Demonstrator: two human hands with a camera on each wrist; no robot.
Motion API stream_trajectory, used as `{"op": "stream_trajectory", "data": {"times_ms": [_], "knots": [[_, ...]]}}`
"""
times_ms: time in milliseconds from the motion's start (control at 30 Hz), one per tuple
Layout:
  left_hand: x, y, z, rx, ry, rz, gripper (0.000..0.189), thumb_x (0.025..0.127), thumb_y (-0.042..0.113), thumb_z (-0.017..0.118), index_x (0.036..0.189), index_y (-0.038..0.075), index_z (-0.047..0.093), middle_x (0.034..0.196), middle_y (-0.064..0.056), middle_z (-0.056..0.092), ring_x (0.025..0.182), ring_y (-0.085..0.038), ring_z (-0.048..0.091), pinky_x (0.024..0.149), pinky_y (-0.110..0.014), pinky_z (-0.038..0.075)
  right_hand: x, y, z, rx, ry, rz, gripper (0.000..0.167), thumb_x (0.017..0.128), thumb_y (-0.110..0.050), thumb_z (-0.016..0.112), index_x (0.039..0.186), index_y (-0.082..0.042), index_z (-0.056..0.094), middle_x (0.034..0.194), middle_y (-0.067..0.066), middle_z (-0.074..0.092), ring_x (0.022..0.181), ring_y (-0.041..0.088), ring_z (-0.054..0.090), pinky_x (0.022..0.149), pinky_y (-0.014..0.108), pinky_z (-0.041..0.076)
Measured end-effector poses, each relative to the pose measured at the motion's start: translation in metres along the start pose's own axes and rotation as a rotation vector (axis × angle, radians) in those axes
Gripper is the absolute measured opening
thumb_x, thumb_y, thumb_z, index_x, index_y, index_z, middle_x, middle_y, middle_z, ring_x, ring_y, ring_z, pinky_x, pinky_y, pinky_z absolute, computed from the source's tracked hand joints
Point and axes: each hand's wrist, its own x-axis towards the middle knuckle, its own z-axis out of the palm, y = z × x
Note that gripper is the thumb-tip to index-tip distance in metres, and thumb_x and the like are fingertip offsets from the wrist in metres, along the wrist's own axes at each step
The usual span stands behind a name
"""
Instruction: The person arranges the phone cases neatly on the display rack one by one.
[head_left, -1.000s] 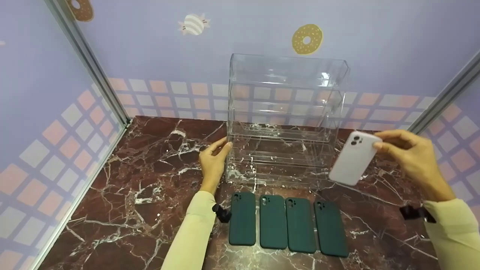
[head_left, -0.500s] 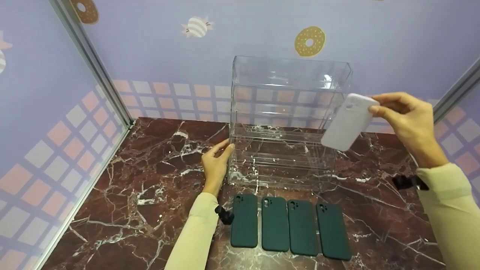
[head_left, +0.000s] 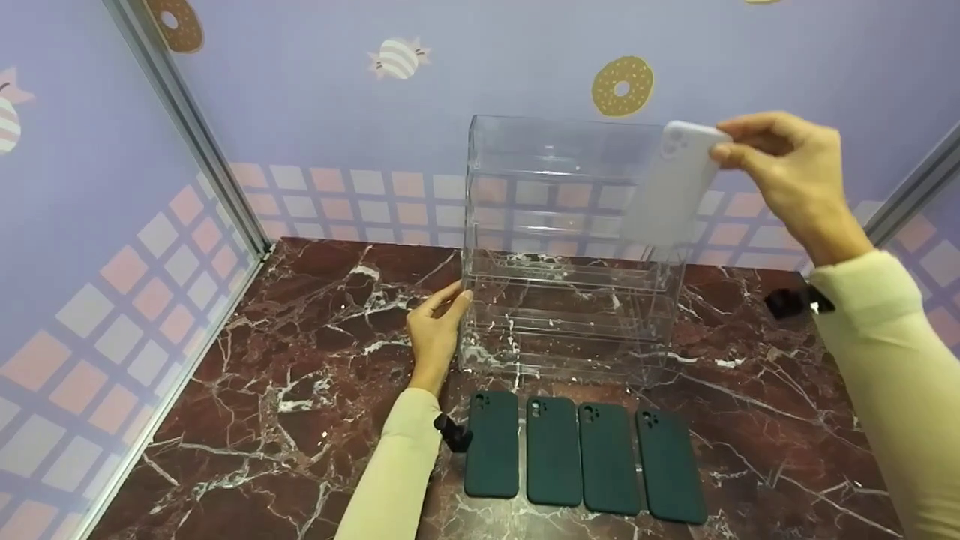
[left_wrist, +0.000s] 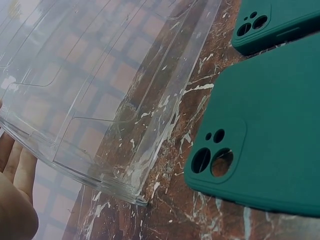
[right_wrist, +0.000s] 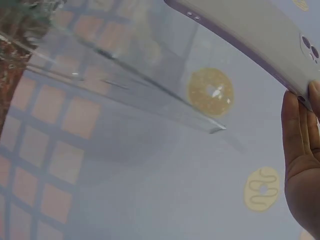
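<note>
White phone case (head_left: 670, 184), corner pinched in right fingers (head_left: 752, 123), tilted

The right wrist view's top edge crops the white phone case (right_wrist: 255, 32).

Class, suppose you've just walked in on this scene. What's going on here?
A person's right hand pinches a pale phone case near its camera end, holding it up off the table by the right side of a clear tiered rack. The left hand touches the rack's left edge. Four dark green phone cases lie in a row in front of it on the marbled tabletop.
</note>
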Motion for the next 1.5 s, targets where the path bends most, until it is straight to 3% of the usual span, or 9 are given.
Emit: {"op": "stream_trajectory", "data": {"times_ms": [500, 833, 1267, 1500], "knots": [[0.001, 0.002, -0.01, 0.015, 0.022, 0.015, 0.024, 0.093, 0.01, 0.084, 0.116, 0.003, 0.082, 0.105, -0.012, 0.08, 0.09, -0.018, 0.077, 0.078, -0.025, 0.058, 0.067, -0.037, 0.042, 0.121, 0.015, -0.049, 0.025, 0.084, 0.01, 0.085, 0.107, 0.006, 0.078, 0.096, 0.009, 0.078, 0.086, 0.02, 0.074, 0.081, 0.023, 0.06], [0.001, 0.003, -0.007, -0.005, 0.043, 0.024, 0.024, 0.093, 0.01, 0.085, 0.115, 0.0, 0.082, 0.108, -0.015, 0.079, 0.092, -0.018, 0.077, 0.079, -0.023, 0.058, 0.102, -0.049, 0.062, 0.077, 0.025, -0.025, 0.021, 0.088, 0.011, 0.08, 0.107, 0.002, 0.08, 0.097, 0.006, 0.072, 0.089, 0.015, 0.07, 0.081, 0.023, 0.059], [-0.002, 0.004, -0.005, -0.004, 0.049, 0.039, 0.026, 0.093, 0.01, 0.084, 0.116, -0.001, 0.081, 0.104, -0.014, 0.08, 0.089, -0.017, 0.076, 0.076, -0.023, 0.057, 0.123, -0.044, 0.087, 0.072, 0.052, 0.056, 0.021, 0.095, 0.009, 0.074, 0.113, -0.001, 0.077, 0.109, 0.004, 0.067, 0.098, 0.015, 0.066, 0.092, 0.025, 0.057], [-0.004, 0.002, -0.003, 0.003, 0.048, 0.027, 0.026, 0.092, 0.01, 0.085, 0.116, 0.0, 0.081, 0.105, -0.013, 0.08, 0.09, -0.015, 0.076, 0.077, -0.023, 0.057, 0.128, -0.039, 0.095, 0.042, 0.041, 0.087, 0.021, 0.095, 0.009, 0.073, 0.114, -0.001, 0.078, 0.107, 0.003, 0.065, 0.095, 0.012, 0.066, 0.089, 0.023, 0.058]]}}
